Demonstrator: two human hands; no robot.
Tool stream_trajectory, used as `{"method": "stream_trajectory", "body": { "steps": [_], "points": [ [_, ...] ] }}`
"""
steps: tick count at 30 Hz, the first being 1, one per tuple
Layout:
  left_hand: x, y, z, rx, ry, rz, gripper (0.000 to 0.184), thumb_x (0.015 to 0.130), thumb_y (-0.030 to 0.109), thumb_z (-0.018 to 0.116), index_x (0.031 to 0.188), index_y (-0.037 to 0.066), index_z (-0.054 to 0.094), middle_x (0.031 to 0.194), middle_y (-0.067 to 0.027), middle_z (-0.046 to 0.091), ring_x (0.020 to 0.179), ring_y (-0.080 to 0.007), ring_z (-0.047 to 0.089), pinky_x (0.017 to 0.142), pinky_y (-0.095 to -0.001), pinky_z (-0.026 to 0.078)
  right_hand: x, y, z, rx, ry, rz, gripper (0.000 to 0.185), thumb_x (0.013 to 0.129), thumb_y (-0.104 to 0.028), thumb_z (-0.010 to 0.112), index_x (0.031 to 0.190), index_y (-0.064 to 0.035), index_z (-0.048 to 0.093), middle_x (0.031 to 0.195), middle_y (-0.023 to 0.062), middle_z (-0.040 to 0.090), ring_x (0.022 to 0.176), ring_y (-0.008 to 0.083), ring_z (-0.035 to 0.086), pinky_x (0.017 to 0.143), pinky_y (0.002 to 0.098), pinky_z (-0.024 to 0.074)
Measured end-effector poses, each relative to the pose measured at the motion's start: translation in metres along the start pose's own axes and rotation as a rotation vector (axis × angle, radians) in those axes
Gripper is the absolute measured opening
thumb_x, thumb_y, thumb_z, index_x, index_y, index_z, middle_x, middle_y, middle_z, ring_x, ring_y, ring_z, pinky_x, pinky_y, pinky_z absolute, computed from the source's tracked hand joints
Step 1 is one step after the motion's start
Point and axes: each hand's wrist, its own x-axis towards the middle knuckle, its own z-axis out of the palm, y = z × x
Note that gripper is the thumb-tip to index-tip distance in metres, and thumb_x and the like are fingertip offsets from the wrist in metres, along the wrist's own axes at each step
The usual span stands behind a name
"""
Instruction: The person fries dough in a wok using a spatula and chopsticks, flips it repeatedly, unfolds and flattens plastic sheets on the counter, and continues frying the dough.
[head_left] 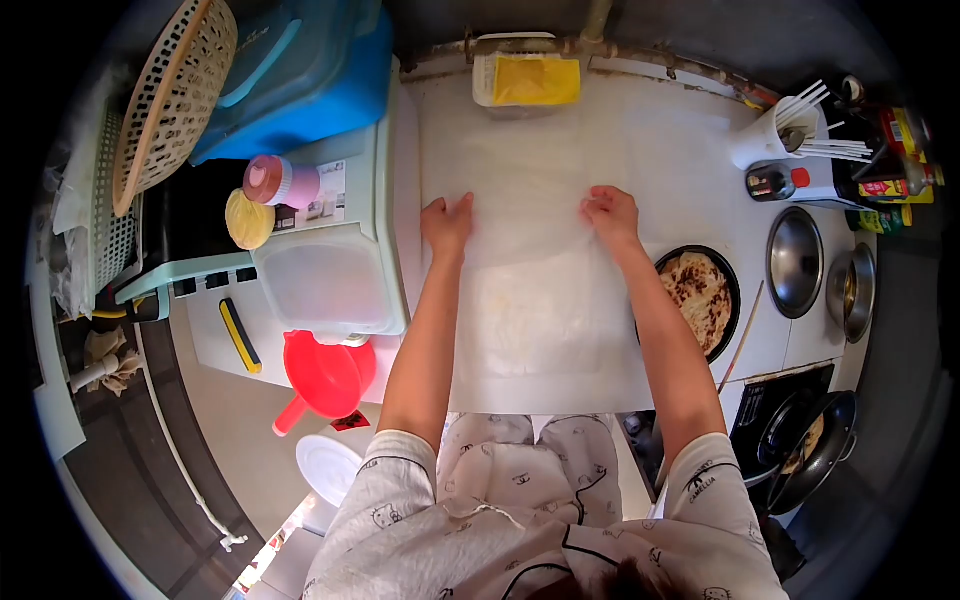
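Note:
A thin, see-through plastic sheet [530, 240] is spread over the white counter in front of me. My left hand [447, 222] is closed at the sheet's left edge, thumb pointing up and away from me. Opposite it, my right hand [611, 212] pinches the right edge between curled fingers. Faint creases run across the film, and its outline is hard to make out against the counter. Beside my right forearm sits a round dark pan [722, 270] holding a browned flatbread [697, 295], partly hidden by that arm.
At the back stands a container with a yellow packet [537, 80]. On the right are a chopstick holder [765, 138], bottles, metal bowls [795, 262] and a wok [825, 460]. Leftward are a blue bin [300, 90], a pink-capped jar [290, 183] and a red ladle [330, 375].

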Motion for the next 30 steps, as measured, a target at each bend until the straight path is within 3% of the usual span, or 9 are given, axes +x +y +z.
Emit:
{"method": "stream_trajectory", "body": {
  "steps": [4,7,12,14,16,19,21,25,30],
  "points": [
    [-0.007,0.017,0.000,-0.058,0.010,-0.028,0.031,0.075,0.022,0.072,0.063,0.002,0.051,0.054,-0.0033,0.052,0.045,-0.0124,0.047,0.042,-0.0279,0.040,-0.002,-0.002,0.005,-0.110,0.097,-0.134,0.028,0.076,-0.013,0.065,0.101,-0.0023,0.059,0.074,0.0089,0.064,0.067,0.0178,0.062,0.065,0.0296,0.0494],
    [0.024,-0.039,0.018,-0.078,0.139,0.098,0.029,0.077,0.024,0.070,0.081,-0.001,0.055,0.064,-0.0065,0.057,0.053,-0.0130,0.051,0.049,-0.0275,0.043,-0.029,-0.027,0.007,-0.218,0.215,-0.162,0.033,0.078,-0.015,0.063,0.107,-0.0015,0.055,0.090,0.0122,0.064,0.079,0.0226,0.061,0.074,0.0321,0.0480],
    [-0.046,-0.019,-0.019,-0.021,0.111,0.201,0.046,0.083,0.021,0.062,0.117,-0.005,0.045,0.099,-0.0143,0.056,0.081,-0.0176,0.054,0.069,-0.0291,0.045,-0.108,0.017,0.015,-0.330,0.431,-0.226,0.043,0.079,-0.015,0.061,0.116,0.0015,0.047,0.113,0.0186,0.053,0.100,0.0316,0.052,0.085,0.0378,0.0420],
    [-0.073,-0.057,-0.031,0.257,0.179,0.415,0.045,0.083,0.018,0.060,0.117,-0.005,0.045,0.101,-0.0149,0.055,0.084,-0.0199,0.054,0.072,-0.0298,0.045,-0.150,0.034,0.013,-0.288,0.449,-0.162,0.045,0.078,-0.015,0.062,0.116,0.0024,0.046,0.112,0.0187,0.053,0.092,0.0298,0.056,0.079,0.0372,0.0454],
    [-0.111,-0.083,-0.050,0.309,0.099,0.268,0.043,0.082,0.017,0.060,0.116,-0.005,0.046,0.104,-0.0164,0.054,0.086,-0.0216,0.054,0.071,-0.0304,0.045,-0.184,0.050,0.015,-0.039,0.379,0.046,0.045,0.076,-0.016,0.063,0.115,0.0005,0.048,0.107,0.0169,0.056,0.081,0.0236,0.059,0.070,0.0348,0.0478],
    [-0.157,-0.092,-0.069,0.353,0.047,0.122,0.039,0.079,0.018,0.061,0.109,-0.006,0.049,0.093,-0.0180,0.058,0.078,-0.0259,0.056,0.068,-0.0330,0.046,-0.208,0.041,0.009,-0.177,0.270,0.181,0.035,0.074,-0.017,0.065,0.104,-0.0021,0.056,0.093,0.0120,0.061,0.070,0.0183,0.059,0.062,0.0324,0.0479],
    [-0.173,-0.096,-0.080,0.416,0.017,0.072,0.036,0.078,0.022,0.062,0.100,-0.005,0.053,0.083,-0.0210,0.060,0.073,-0.0352,0.058,0.067,-0.0386,0.046,-0.208,0.053,0.006,-0.182,0.195,0.168,0.026,0.073,-0.018,0.066,0.094,-0.0036,0.059,0.083,0.0090,0.063,0.068,0.0177,0.059,0.062,0.0314,0.0474],
    [-0.178,-0.116,-0.095,0.305,-0.146,-0.045,0.029,0.076,0.025,0.064,0.078,-0.003,0.056,0.066,-0.0195,0.059,0.060,-0.0349,0.057,0.056,-0.0395,0.044,-0.215,0.070,0.006,-0.336,0.306,-0.151,0.017,0.073,-0.019,0.067,0.078,-0.0038,0.062,0.074,0.0067,0.063,0.065,0.0183,0.060,0.062,0.0303,0.0475],
    [-0.190,-0.115,-0.115,0.378,-0.235,-0.026,0.032,0.077,0.030,0.063,0.076,-0.002,0.055,0.063,-0.0178,0.058,0.059,-0.0358,0.057,0.055,-0.0407,0.043,-0.237,0.068,0.012,-0.223,0.240,0.012,0.021,0.074,-0.019,0.067,0.087,-0.0047,0.059,0.072,0.0067,0.062,0.065,0.0189,0.059,0.062,0.0310,0.0475]
  ]
}}
